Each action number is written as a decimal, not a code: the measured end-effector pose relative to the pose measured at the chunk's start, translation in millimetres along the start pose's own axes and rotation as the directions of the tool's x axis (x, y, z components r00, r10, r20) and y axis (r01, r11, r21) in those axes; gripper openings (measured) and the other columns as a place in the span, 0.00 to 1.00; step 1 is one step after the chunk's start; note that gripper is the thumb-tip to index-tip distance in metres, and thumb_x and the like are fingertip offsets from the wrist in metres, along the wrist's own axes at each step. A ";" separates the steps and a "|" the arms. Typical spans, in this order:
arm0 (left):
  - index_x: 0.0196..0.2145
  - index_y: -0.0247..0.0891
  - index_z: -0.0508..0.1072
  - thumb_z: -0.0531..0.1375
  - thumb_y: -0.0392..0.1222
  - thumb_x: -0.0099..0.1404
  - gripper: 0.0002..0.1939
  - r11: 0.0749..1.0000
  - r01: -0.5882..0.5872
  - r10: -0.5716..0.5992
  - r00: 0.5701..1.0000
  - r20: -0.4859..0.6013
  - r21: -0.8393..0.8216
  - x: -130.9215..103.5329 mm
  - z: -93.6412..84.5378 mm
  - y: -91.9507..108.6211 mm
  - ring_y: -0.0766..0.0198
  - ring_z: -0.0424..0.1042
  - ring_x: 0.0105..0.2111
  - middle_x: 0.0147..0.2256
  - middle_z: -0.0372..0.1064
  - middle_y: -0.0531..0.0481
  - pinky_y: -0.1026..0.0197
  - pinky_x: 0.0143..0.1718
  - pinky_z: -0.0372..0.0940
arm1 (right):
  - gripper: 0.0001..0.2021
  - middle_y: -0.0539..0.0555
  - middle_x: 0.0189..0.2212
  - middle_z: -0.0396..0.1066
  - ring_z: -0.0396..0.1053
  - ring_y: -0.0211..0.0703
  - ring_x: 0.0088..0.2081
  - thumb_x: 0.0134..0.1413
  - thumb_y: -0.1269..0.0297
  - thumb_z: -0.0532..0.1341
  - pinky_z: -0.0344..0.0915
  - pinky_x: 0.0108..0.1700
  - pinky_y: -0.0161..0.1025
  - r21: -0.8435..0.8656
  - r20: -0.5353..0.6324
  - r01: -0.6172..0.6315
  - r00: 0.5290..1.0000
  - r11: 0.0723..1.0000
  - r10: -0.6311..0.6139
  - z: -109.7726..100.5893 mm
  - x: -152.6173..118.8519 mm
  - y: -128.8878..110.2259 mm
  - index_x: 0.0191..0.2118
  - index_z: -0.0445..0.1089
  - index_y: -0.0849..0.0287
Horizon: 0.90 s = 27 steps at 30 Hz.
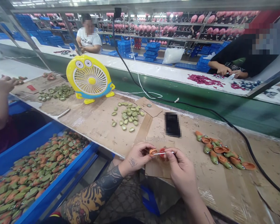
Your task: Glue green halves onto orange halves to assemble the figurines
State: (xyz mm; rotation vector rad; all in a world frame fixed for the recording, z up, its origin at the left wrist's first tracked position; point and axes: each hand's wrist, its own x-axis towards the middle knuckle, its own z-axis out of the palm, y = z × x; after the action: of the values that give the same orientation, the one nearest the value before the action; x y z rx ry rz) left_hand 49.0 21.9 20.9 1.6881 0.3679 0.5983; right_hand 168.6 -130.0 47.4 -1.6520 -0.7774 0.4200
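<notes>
Between its thumb and fingers, my left hand [137,156] holds a small orange piece [153,152] with a hollow side. A thin white stick [162,153] is pinched in my right hand [180,168], and its far end touches the orange piece. Just behind the stick is a small red object [162,151], partly hidden by my right fingers. Several orange and green shoe-shaped pieces [220,150] lie to the right on the cardboard. Green oval pieces [127,115] are scattered ahead and to the left.
A yellow fan [91,81] stands on the cardboard-covered table [100,124]. A dark phone-like slab [173,125] lies beyond my hands; a black cable [224,118] runs right. Lower left, a blue bin [58,183] holds many pieces. Other people sit left and across.
</notes>
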 end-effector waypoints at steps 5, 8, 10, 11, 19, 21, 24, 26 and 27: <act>0.44 0.37 0.81 0.67 0.34 0.61 0.13 1.000 -0.014 0.013 1.000 0.009 0.016 0.0 -0.5 1.2 0.55 0.75 0.43 0.42 0.76 0.42 0.56 0.45 0.69 | 0.15 0.53 0.34 0.77 0.74 0.43 0.35 0.70 0.51 0.58 0.70 0.38 0.33 -0.086 -0.015 0.068 0.997 0.994 -0.070 -4.2 1.8 -1.6 0.39 0.74 0.56; 0.46 0.38 0.81 0.68 0.38 0.62 0.13 1.000 -0.009 0.009 1.000 0.026 0.009 -0.2 -1.4 1.4 0.54 0.75 0.44 0.43 0.76 0.42 0.55 0.47 0.69 | 0.14 0.52 0.35 0.78 0.75 0.42 0.36 0.71 0.54 0.57 0.69 0.38 0.33 -0.149 -0.013 0.141 0.989 0.979 -0.144 -6.2 1.5 -3.5 0.39 0.75 0.55; 0.47 0.38 0.81 0.69 0.41 0.63 0.15 1.000 0.009 -0.008 0.999 0.038 -0.017 -1.0 -1.4 0.4 0.54 0.75 0.44 0.44 0.76 0.42 0.55 0.47 0.69 | 0.12 0.51 0.35 0.78 0.75 0.42 0.36 0.71 0.55 0.57 0.69 0.39 0.33 -0.170 -0.018 0.185 0.981 0.968 -0.191 -8.2 0.9 -4.9 0.40 0.75 0.55; 0.48 0.38 0.80 0.69 0.42 0.63 0.16 0.999 0.023 -0.021 0.999 0.037 -0.038 -1.6 -1.0 -0.5 0.54 0.76 0.45 0.44 0.77 0.41 0.54 0.47 0.69 | 0.12 0.51 0.35 0.78 0.75 0.42 0.36 0.71 0.56 0.57 0.69 0.39 0.33 -0.174 -0.036 0.197 0.978 0.965 -0.206 -9.7 0.9 -5.1 0.40 0.75 0.54; 0.51 0.37 0.69 0.64 0.43 0.67 0.17 0.985 0.074 -0.082 0.996 -0.044 -0.157 -3.0 5.2 -8.2 0.56 0.75 0.46 0.44 0.74 0.42 0.55 0.48 0.71 | 0.14 0.54 0.35 0.78 0.74 0.49 0.37 0.69 0.54 0.56 0.67 0.41 0.41 -0.394 0.069 0.195 0.981 0.898 -0.183 -24.3 15.9 18.3 0.38 0.74 0.55; 0.50 0.37 0.72 0.64 0.40 0.66 0.15 0.989 0.063 -0.071 0.996 -0.049 -0.137 -2.2 4.2 -7.4 0.55 0.74 0.47 0.46 0.73 0.41 0.54 0.49 0.70 | 0.14 0.54 0.37 0.78 0.75 0.50 0.39 0.70 0.54 0.55 0.66 0.43 0.43 -0.409 0.128 0.204 0.978 0.889 -0.166 -25.4 18.1 23.9 0.38 0.74 0.55; 0.47 0.38 0.78 0.67 0.36 0.62 0.14 0.995 0.046 -0.050 0.998 -0.041 -0.093 -2.0 1.6 -5.9 0.52 0.72 0.52 0.50 0.73 0.40 0.53 0.52 0.69 | 0.15 0.54 0.36 0.78 0.74 0.49 0.39 0.70 0.53 0.55 0.67 0.42 0.42 -0.391 0.089 0.183 0.983 0.902 -0.161 -26.2 16.5 21.7 0.39 0.74 0.55; 0.46 0.37 0.79 0.67 0.36 0.62 0.14 0.995 0.060 -0.063 0.998 -0.032 -0.081 -2.3 0.8 -5.7 0.51 0.74 0.50 0.49 0.74 0.40 0.53 0.51 0.70 | 0.15 0.53 0.35 0.77 0.73 0.47 0.37 0.69 0.52 0.57 0.67 0.40 0.40 -0.335 -0.011 0.137 0.989 0.932 -0.149 -25.5 13.5 14.4 0.39 0.74 0.55; 0.46 0.37 0.80 0.67 0.37 0.62 0.14 0.994 0.075 -0.078 0.997 -0.030 -0.085 -2.4 0.9 -6.1 0.51 0.75 0.47 0.47 0.76 0.39 0.52 0.49 0.71 | 0.15 0.53 0.34 0.76 0.73 0.46 0.36 0.69 0.51 0.58 0.68 0.39 0.39 -0.290 -0.065 0.110 0.989 0.951 -0.134 -24.5 11.8 10.0 0.39 0.74 0.55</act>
State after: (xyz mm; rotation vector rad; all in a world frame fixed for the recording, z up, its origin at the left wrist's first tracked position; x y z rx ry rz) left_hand 48.0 21.1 14.5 1.5782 0.4236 0.5778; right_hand 195.5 -140.3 45.1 -1.8642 -0.9044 0.1532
